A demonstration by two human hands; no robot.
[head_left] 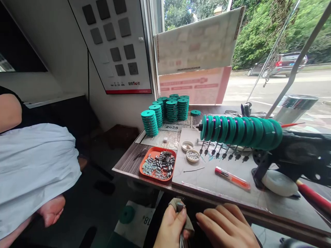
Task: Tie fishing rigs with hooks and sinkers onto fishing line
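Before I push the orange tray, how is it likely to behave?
The orange tray may feel heavy for its size, as metallic-looking pieces crowd it. They could shift or spill if tilted, since the tray looks shallow. A hard push might drop it, since it sits near the edge of the table.

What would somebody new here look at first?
Probably the row of bright green discs lined up at the right of the table. Next, perhaps, the green stacks at the table's back left and the orange tray of small parts in front of them. Down at the bottom, the left hand grips a beige piece.
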